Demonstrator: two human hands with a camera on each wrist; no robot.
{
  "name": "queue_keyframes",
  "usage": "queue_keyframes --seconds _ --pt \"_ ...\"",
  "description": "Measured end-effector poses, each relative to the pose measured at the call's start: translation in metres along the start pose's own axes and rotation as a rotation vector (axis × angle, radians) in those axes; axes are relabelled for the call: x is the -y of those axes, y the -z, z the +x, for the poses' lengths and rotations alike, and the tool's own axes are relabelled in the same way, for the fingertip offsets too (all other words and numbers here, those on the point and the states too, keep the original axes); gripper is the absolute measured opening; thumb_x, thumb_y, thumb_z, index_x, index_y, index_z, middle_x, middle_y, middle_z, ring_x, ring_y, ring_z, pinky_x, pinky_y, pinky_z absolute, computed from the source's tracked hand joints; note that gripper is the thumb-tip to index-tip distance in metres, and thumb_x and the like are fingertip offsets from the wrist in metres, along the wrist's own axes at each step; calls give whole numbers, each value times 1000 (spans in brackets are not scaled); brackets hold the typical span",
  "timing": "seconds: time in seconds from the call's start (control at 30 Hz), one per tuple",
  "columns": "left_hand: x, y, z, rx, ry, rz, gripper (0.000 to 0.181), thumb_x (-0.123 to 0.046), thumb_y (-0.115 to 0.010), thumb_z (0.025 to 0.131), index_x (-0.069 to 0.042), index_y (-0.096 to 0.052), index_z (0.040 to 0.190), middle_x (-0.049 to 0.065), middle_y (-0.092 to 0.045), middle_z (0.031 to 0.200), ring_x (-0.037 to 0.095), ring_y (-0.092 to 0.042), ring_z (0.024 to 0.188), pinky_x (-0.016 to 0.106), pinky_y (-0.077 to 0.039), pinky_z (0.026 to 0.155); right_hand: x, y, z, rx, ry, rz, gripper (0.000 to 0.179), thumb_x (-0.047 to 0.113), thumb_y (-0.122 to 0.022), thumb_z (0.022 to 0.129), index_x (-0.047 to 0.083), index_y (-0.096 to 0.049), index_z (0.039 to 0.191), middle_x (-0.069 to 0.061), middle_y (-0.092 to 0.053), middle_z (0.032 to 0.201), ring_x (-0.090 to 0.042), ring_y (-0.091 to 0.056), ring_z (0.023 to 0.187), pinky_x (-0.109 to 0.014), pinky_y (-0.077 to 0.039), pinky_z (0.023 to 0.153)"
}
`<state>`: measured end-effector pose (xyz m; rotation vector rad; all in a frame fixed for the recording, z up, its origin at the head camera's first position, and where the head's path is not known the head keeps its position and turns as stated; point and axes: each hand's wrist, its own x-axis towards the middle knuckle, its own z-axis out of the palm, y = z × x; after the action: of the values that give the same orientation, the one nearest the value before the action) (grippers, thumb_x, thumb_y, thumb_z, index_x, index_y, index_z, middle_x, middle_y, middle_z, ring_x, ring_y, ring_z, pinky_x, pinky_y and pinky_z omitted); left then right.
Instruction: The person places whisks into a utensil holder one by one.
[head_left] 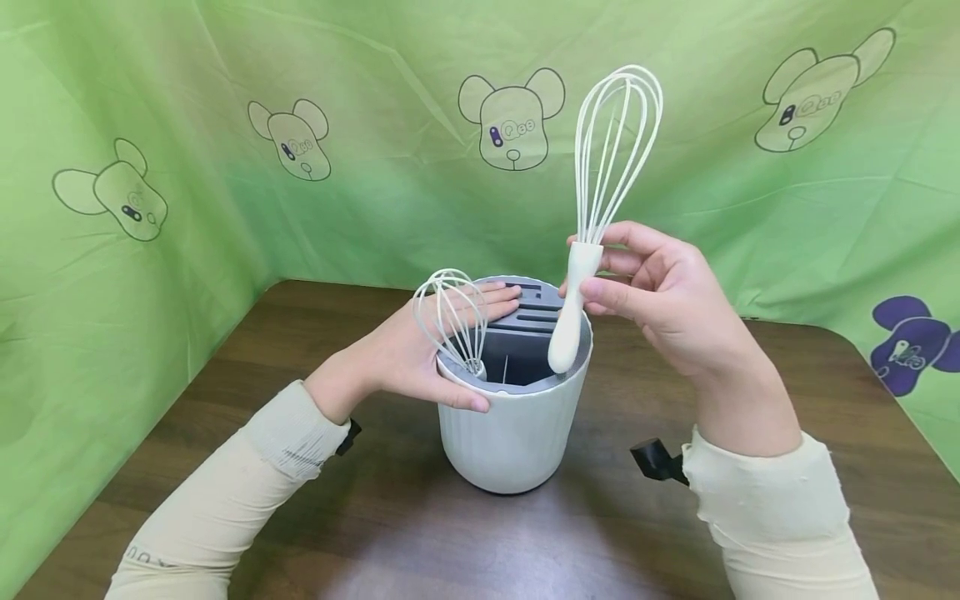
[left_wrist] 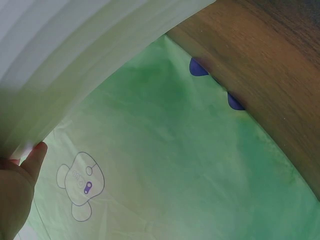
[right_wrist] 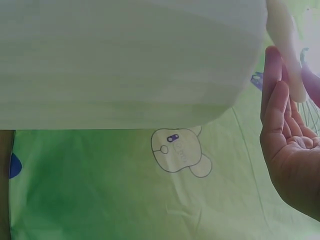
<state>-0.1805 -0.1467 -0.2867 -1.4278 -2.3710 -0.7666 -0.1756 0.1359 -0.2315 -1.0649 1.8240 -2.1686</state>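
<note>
A white whisk [head_left: 577,308] is pinched at its handle between the thumb and fingers of my right hand [head_left: 667,292]. Its wire loops point up, and the rounded handle end hangs over the right side of a white utensil holder [head_left: 510,450]. Across the holder's grey slotted top [head_left: 536,317], the fingers of my left hand [head_left: 405,346] lie nearly straight, with the thumb along the outer front of the rim. A smaller whisk [head_left: 453,321] stands in the holder's left part, wires up, overlapping the left hand. In the right wrist view the whisk handle [right_wrist: 287,45] shows beside the fingers.
The holder stands on a dark brown wooden table [head_left: 337,500]. Green cloth [head_left: 390,192] with printed bear heads hangs behind and at both sides. A black wrist mount [head_left: 656,460] sticks out from the right sleeve.
</note>
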Motion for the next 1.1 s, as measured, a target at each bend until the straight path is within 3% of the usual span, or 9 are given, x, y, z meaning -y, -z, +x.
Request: queue_keyframes --seconds 0.23,0.47,0.7,1.1 --pt "0 0 3 3 7 4 103 -50 -89 65 -10 -45 149 4 -46 155 15 -40 145 34 -30 122 -4 -4 2 -48 -18 -53 34 -14 -62 89 3 -64 118 -8 -76 97 -13 -72 81 -27 -60 75" --pt "0 -1 3 3 10 0 102 -50 -89 66 -10 -46 149 4 -46 155 15 -40 146 34 -30 122 -12 -5 0 -38 -54 -97 33 -3 -72 87 6 -64 118 -3 -75 101 -10 -71 87 -23 -59 75" --pt "0 -2 3 -7 4 7 102 -49 -88 66 -9 -45 149 4 -46 154 14 -39 146 33 -29 122 -20 -9 -3 -8 -51 -147 35 -10 -66 88 9 -65 117 0 -75 97 -10 -71 90 -23 -59 73" --pt "0 -2 -1 -5 12 3 104 -50 -89 65 -9 -44 150 2 -46 155 16 -39 146 35 -30 122 -27 -11 -8 70 -8 -236 33 -10 -70 85 8 -64 113 0 -75 95 -13 -71 89 -22 -58 77"
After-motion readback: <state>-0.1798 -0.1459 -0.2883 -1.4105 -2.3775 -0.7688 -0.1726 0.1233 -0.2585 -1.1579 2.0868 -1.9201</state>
